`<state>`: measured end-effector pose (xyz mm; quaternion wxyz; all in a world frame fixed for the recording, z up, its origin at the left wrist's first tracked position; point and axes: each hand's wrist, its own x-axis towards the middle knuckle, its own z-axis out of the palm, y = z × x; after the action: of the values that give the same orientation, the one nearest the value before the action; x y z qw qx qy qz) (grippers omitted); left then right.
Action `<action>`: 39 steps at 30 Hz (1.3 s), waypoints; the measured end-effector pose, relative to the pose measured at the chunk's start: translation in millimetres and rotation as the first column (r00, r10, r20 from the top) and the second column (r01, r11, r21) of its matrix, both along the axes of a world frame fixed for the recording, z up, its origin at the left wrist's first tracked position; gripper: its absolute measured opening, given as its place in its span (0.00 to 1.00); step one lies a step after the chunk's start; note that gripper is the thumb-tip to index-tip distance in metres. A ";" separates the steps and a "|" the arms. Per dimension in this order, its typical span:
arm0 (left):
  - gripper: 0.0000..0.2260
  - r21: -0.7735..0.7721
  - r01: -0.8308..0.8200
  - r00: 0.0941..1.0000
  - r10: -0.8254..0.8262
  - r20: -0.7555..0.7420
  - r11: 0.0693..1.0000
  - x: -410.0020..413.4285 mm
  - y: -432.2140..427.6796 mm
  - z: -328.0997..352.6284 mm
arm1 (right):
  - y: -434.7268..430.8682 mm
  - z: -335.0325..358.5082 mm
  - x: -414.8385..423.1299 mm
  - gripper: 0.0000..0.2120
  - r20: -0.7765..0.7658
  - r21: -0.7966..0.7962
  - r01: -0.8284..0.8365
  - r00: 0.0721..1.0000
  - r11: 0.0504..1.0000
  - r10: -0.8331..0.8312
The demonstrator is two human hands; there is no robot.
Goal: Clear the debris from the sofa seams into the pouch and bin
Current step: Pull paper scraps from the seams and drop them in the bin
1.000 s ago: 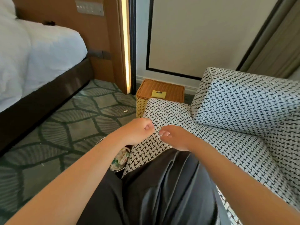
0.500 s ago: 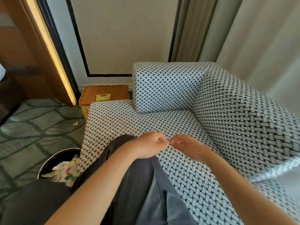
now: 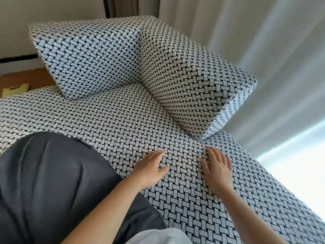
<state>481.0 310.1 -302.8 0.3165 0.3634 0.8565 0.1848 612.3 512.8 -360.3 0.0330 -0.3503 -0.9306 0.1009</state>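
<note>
Both hands lie flat and spread on the black-and-white basket-weave fabric sofa seat (image 3: 114, 120), holding nothing: the left hand (image 3: 151, 166) is beside the dark-trousered knee (image 3: 52, 173), and the right hand (image 3: 217, 168) reaches just short of the wedge-shaped back cushion (image 3: 190, 81) in the same weave. Tiny orange crumbs of debris (image 3: 146, 146) dot the seat between and just beyond the hands. They look feather-light, dry, probably crumbly and too small to grip, so a fingertip pinch or a palm-edge sweep should suit. Single specks show no long axis; the scatter trails toward the seam (image 3: 175, 118) under the cushion, which runs away to the sofa's corner. Neither pouch nor bin is in view
</note>
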 end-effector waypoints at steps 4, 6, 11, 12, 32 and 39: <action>0.30 -0.079 0.070 0.988 -0.080 -0.135 0.994 8.3 21.2 -28.3 | 15.7 -8.6 -15.0 0.34 0.057 0.021 0.071 0.996 0.997 -0.072; 0.32 -0.099 0.087 0.979 -0.104 -0.178 0.991 9.0 29.8 -38.3 | 21.9 -9.4 -27.7 0.37 0.068 0.039 0.109 0.991 0.993 -0.112; 0.35 -0.173 0.159 0.948 -0.200 -0.249 0.972 3.2 59.1 -49.8 | 36.8 -10.5 -55.2 0.42 0.069 0.072 0.182 0.980 0.981 -0.187; 0.36 -0.176 0.164 0.946 -0.206 -0.252 0.971 0.9 64.8 -49.4 | 38.3 -10.3 -58.9 0.43 0.067 0.081 0.182 0.980 0.980 -0.187; 0.47 -0.311 0.312 0.838 -0.414 -0.356 0.898 -54.6 167.4 -24.3 | 71.3 -6.6 -69.0 0.36 0.063 0.091 -0.029 0.998 0.995 0.023; 0.48 -0.406 0.321 0.798 -0.475 -0.370 0.856 -49.6 174.7 -17.3 | 70.6 -7.4 -67.2 0.37 0.149 0.108 -0.071 0.987 0.992 0.055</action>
<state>431.4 484.8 -320.1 0.1927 0.5136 0.8274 -0.1206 545.1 583.3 -367.8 -0.0187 -0.3246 -0.9454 0.0231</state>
